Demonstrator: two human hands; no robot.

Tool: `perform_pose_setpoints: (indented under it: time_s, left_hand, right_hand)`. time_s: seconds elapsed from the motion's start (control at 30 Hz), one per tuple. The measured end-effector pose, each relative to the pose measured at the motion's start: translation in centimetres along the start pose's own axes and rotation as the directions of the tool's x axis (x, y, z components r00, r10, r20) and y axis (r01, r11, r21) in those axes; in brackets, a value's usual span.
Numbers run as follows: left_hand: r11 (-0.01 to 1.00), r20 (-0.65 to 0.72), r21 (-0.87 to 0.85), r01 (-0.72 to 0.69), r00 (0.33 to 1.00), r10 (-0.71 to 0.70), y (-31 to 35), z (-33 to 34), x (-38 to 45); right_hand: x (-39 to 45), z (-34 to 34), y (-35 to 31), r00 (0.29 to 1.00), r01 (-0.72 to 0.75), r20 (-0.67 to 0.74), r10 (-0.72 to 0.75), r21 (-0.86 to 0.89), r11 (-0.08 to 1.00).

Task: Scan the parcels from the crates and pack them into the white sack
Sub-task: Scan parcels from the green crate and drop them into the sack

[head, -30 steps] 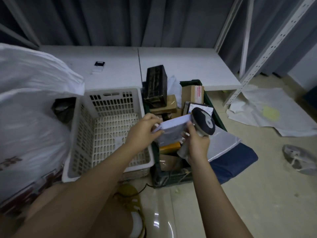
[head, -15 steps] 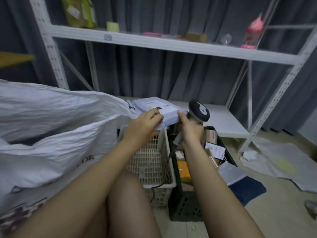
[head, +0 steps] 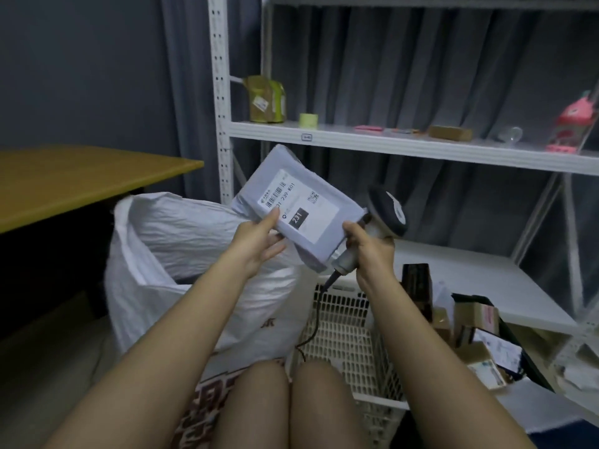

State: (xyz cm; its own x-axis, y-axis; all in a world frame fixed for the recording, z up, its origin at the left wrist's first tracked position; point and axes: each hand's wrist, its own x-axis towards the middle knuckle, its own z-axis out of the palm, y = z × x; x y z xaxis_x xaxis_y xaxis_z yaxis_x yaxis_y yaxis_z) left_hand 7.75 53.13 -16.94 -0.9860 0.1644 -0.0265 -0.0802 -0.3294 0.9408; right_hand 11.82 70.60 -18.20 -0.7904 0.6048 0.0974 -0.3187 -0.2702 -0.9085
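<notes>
Head view. We hold a grey plastic mailer parcel (head: 303, 209) up in front of us, tilted, its white shipping label facing us with a barcode, a small QR square and a black patch reading "231". Our left hand (head: 259, 241) supports the parcel's near-left edge, thumb laid on the label, fingers loosely spread beneath. Our right hand (head: 366, 247) is wrapped round the grey handle of a barcode scanner (head: 385, 212); its thumb touches the parcel's right corner. The scanner has a round dark head, and a black cable hangs down from the handle.

The white sack (head: 181, 254) stands left of centre, just below the parcel: woven, crinkled plastic, mouth open and slack, dark print low on its near face. We cannot see what is inside.

Right of the sack sits a white plastic crate (head: 343, 332) with lattice walls; nothing shows in the part we see. Further right, a dark crate (head: 518, 351) holds a jumble of brown cardboard boxes and labelled parcels, with a tall black box standing at its far edge.

Behind, a white metal shelf rack (head: 405, 147) carries a taped brown package, a pale tape roll, a flat cardboard box and a pink object. A wooden tabletop (head: 81, 179) juts in at left. Grey curtains hang at the back.
</notes>
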Motion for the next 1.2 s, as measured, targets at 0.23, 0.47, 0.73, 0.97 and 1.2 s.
perform_pose_setpoints:
  time_s: [0.23,0.47,0.73,0.97,1.2]
  left_hand:
    - [0.986,-0.193,-0.120,-0.118,0.977,0.093,2.2,-2.6,2.0]
    - [0.885,-0.273,0.374,-0.275,0.880,0.389,6.0,-5.6,5.0]
    - [0.863,-0.250,0.457,-0.216,0.900,0.358,6.5,-5.9,7.6]
    - [0.875,-0.234,0.440,-0.204,0.914,0.331,6.6,-4.8,9.0]
    - [0.872,-0.224,0.445,-0.203,0.918,0.328,6.0,-4.6,9.8]
  right_hand:
    - [0.9,4.0,0.6,0.982,0.003,0.190,0.019,-0.117,0.993]
    - [2.2,6.3,-3.3,0.908,0.297,0.404,-0.109,-0.439,0.848]
    - [2.2,8.4,-4.0,0.826,0.167,0.558,0.079,-0.375,0.912]
    - [2.0,7.4,-2.3,0.813,0.131,0.568,0.129,-0.393,0.910]
    - [3.1,6.9,-2.6,0.840,0.164,0.535,0.092,-0.412,0.897]
